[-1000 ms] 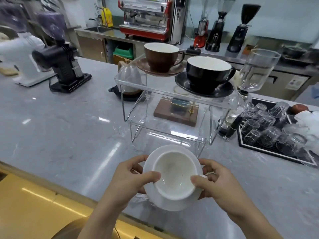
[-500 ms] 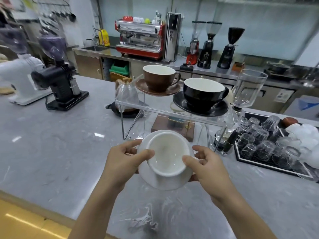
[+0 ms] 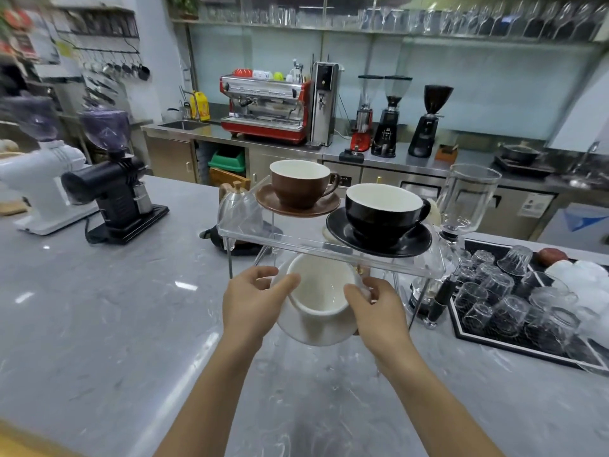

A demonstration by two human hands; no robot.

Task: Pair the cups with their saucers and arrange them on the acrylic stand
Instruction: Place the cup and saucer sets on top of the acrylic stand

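Observation:
A white cup [image 3: 321,290] rests on a white saucer [image 3: 313,334], and both hands hold the pair in the air. My left hand [image 3: 252,303] grips the left side with its thumb on the cup's rim. My right hand [image 3: 374,308] grips the right side the same way. The pair sits just in front of and below the front edge of the clear acrylic stand [image 3: 296,240]. On the stand's upper steps, a brown cup [image 3: 300,184] stands on a brown saucer [image 3: 296,207], and a black cup [image 3: 384,207] stands on a black saucer [image 3: 379,239].
A black tray [image 3: 474,334] of several upturned glasses lies to the right. A glass siphon brewer [image 3: 461,206] stands beside the stand's right end. A steel kettle [image 3: 239,209] sits behind the stand. Black [image 3: 115,189] and white [image 3: 39,186] grinders stand at the left on the grey counter [image 3: 99,308].
Both hands have lifted the white cup and saucer off the counter and carried them forward and up, close under the stand's front edge. The view has tilted upward.

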